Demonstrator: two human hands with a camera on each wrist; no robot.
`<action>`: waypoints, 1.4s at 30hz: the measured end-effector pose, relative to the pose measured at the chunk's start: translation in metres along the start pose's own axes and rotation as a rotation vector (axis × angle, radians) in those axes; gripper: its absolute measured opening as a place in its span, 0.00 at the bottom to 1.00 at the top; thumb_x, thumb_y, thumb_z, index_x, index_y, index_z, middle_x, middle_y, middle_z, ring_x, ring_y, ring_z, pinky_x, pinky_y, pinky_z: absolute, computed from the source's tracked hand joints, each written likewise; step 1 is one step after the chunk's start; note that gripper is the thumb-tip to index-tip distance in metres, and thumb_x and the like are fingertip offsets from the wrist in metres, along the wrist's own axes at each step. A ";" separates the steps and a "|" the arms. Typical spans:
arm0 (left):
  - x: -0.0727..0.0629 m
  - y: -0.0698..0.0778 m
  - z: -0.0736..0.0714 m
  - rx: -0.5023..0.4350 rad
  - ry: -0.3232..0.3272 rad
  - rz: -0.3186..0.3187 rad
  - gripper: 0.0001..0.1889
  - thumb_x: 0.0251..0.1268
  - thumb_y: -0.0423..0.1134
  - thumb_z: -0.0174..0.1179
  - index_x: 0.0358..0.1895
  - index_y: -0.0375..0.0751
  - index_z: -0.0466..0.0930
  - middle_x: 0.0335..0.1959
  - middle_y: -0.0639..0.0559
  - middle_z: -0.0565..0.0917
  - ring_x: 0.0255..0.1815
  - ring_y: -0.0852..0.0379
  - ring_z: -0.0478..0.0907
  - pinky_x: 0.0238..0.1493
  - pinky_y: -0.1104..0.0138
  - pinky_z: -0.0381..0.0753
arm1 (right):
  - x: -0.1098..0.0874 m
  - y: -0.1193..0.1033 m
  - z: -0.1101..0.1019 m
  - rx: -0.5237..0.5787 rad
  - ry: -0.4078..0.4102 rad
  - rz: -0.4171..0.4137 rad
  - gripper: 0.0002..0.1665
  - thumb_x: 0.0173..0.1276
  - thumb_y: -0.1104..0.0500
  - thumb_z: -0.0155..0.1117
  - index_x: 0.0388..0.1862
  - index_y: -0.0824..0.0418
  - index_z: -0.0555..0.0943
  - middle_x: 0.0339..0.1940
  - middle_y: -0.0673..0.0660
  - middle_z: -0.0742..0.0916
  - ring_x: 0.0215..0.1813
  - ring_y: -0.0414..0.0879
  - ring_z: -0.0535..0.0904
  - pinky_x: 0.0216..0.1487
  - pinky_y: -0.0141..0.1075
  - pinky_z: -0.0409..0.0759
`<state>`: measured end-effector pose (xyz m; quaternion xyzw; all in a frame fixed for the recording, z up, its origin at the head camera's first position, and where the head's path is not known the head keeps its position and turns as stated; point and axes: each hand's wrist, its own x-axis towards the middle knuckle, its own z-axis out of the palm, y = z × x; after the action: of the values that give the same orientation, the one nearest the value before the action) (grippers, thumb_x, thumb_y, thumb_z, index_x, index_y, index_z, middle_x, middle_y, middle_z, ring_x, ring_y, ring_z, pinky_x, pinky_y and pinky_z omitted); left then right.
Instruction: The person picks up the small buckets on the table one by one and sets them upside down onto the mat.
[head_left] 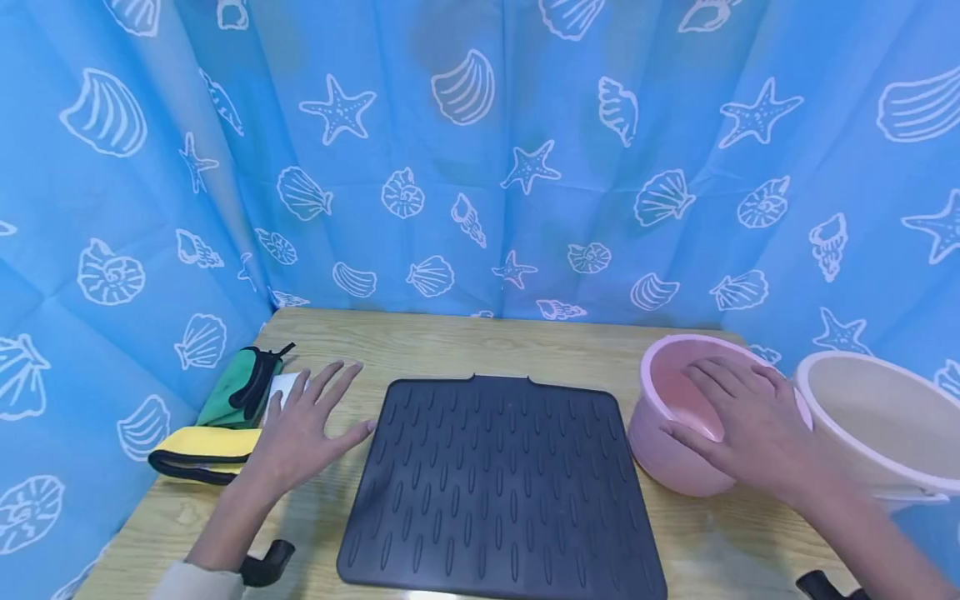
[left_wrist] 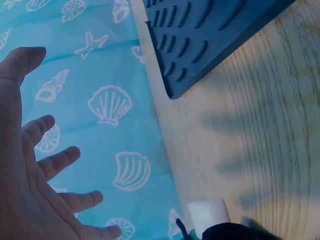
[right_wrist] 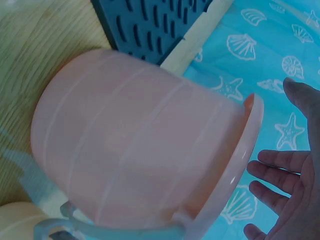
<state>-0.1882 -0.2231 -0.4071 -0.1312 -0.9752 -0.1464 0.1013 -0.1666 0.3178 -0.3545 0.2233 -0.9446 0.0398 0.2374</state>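
Observation:
My left hand (head_left: 300,433) hovers with spread fingers left of a dark ribbed mat (head_left: 502,483), holding nothing. Beneath and beside it lie a folded yellow cloth (head_left: 202,450) with black edging, a green cloth (head_left: 232,387) with black edging, and a small white block (head_left: 283,387), partly hidden by the fingers. My right hand (head_left: 750,417) is above the mouth of a pink bucket (head_left: 667,450), fingers extended and apart from the rim in the right wrist view. That view also shows the bucket's side and its bluish handle (right_wrist: 125,231).
A cream bucket (head_left: 847,433) stands to the right of the pink one, close to it. A blue curtain (head_left: 480,167) with shells and starfish surrounds the wooden table (head_left: 420,342) at the back and sides.

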 end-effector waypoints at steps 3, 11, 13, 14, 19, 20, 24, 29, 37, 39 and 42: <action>0.000 0.001 0.006 -0.034 0.023 0.008 0.43 0.66 0.69 0.55 0.80 0.55 0.56 0.76 0.41 0.60 0.74 0.28 0.52 0.62 0.28 0.54 | 0.001 -0.005 0.002 0.024 0.000 -0.014 0.44 0.56 0.38 0.73 0.63 0.67 0.77 0.60 0.64 0.80 0.64 0.62 0.71 0.58 0.67 0.61; 0.000 0.002 0.025 -0.077 0.032 0.013 0.43 0.65 0.70 0.55 0.79 0.54 0.58 0.75 0.43 0.62 0.71 0.31 0.59 0.57 0.30 0.63 | 0.003 -0.009 0.008 0.049 0.070 -0.064 0.40 0.57 0.39 0.71 0.57 0.67 0.80 0.53 0.64 0.83 0.58 0.61 0.75 0.54 0.63 0.64; 0.000 0.001 0.028 -0.084 0.035 0.015 0.43 0.65 0.68 0.56 0.78 0.53 0.59 0.75 0.43 0.63 0.69 0.32 0.61 0.57 0.31 0.64 | 0.003 -0.009 0.010 0.058 0.097 -0.088 0.38 0.59 0.38 0.70 0.55 0.67 0.81 0.51 0.63 0.84 0.56 0.60 0.76 0.53 0.62 0.64; 0.001 0.000 0.031 -0.086 0.038 0.020 0.43 0.65 0.68 0.57 0.78 0.51 0.60 0.74 0.43 0.64 0.68 0.32 0.62 0.57 0.32 0.65 | 0.003 -0.009 0.011 0.060 0.108 -0.097 0.37 0.60 0.38 0.69 0.54 0.67 0.81 0.50 0.63 0.84 0.55 0.59 0.76 0.52 0.61 0.64; 0.004 -0.001 0.041 -0.088 0.029 0.050 0.42 0.66 0.66 0.58 0.78 0.49 0.61 0.74 0.43 0.66 0.67 0.34 0.65 0.59 0.37 0.66 | -0.001 -0.006 0.014 0.086 0.120 -0.104 0.34 0.60 0.41 0.70 0.51 0.67 0.82 0.47 0.62 0.84 0.51 0.59 0.77 0.50 0.58 0.68; 0.004 0.000 0.042 -0.089 0.026 0.054 0.42 0.66 0.65 0.58 0.78 0.49 0.61 0.74 0.42 0.66 0.67 0.34 0.65 0.60 0.37 0.66 | -0.001 -0.006 0.014 0.087 0.120 -0.104 0.32 0.59 0.42 0.70 0.49 0.67 0.82 0.46 0.61 0.85 0.50 0.59 0.78 0.49 0.57 0.69; 0.005 0.004 0.047 -0.098 0.025 0.052 0.41 0.66 0.66 0.58 0.77 0.50 0.62 0.73 0.42 0.68 0.66 0.34 0.66 0.60 0.37 0.67 | 0.000 -0.007 0.017 0.078 0.129 -0.142 0.15 0.57 0.48 0.71 0.31 0.59 0.83 0.28 0.52 0.83 0.33 0.50 0.77 0.35 0.46 0.72; 0.004 0.013 0.050 -0.121 0.036 0.051 0.41 0.66 0.66 0.58 0.77 0.51 0.62 0.72 0.42 0.68 0.67 0.35 0.66 0.59 0.38 0.68 | 0.004 -0.014 0.018 0.055 0.175 -0.168 0.12 0.47 0.58 0.71 0.17 0.54 0.74 0.18 0.43 0.70 0.21 0.38 0.64 0.18 0.34 0.64; 0.009 0.031 0.046 -0.161 0.044 0.059 0.42 0.65 0.67 0.59 0.78 0.56 0.59 0.74 0.45 0.66 0.69 0.38 0.64 0.61 0.37 0.66 | 0.007 -0.013 0.003 0.032 0.174 -0.043 0.12 0.42 0.68 0.72 0.20 0.61 0.76 0.19 0.47 0.69 0.21 0.38 0.61 0.18 0.33 0.63; 0.010 0.034 0.045 -0.175 0.043 0.063 0.42 0.64 0.66 0.59 0.79 0.57 0.59 0.74 0.45 0.66 0.69 0.39 0.64 0.61 0.37 0.66 | 0.008 -0.011 -0.003 0.043 0.164 0.013 0.12 0.45 0.68 0.74 0.22 0.61 0.77 0.19 0.47 0.70 0.21 0.38 0.62 0.19 0.33 0.63; 0.010 0.037 0.042 -0.194 0.041 0.063 0.42 0.65 0.66 0.59 0.79 0.58 0.58 0.74 0.47 0.65 0.69 0.40 0.64 0.61 0.37 0.66 | 0.009 -0.010 -0.008 0.077 0.183 0.071 0.10 0.46 0.67 0.76 0.23 0.63 0.80 0.20 0.48 0.73 0.21 0.40 0.64 0.20 0.33 0.64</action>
<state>-0.1934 -0.1732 -0.4349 -0.1681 -0.9496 -0.2395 0.1127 -0.1664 0.3064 -0.3437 0.1941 -0.9240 0.1046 0.3123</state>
